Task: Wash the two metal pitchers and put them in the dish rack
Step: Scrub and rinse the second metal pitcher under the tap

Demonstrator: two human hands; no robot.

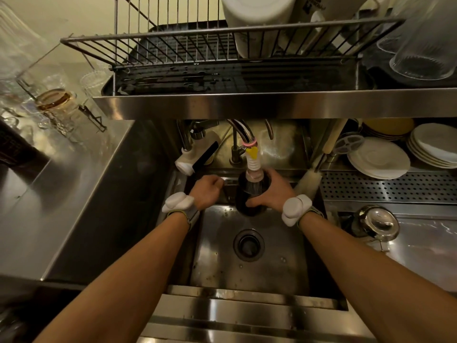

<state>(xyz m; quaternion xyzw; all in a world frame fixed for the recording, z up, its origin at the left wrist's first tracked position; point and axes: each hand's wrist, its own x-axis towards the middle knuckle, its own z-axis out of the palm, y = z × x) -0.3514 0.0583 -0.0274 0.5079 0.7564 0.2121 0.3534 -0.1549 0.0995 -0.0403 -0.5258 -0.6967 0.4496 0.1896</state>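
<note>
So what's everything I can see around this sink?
held pitcher: one, dark metal, under the tap, over the sink
second pitcher: one, shiny metal, counter right of sink
dish rack: one, grey wire, shelf above sink
tap nozzle: one, white and yellow, at held pitcher's mouth
sink: one, steel, centre
plates: several, white, under shelf, right
bottle brush: one, white, sink's back right corner
glasses: several, clear, right of rack
left hand: one, bare, grips held pitcher's handle
right hand: one, bare, wraps held pitcher's body
</note>
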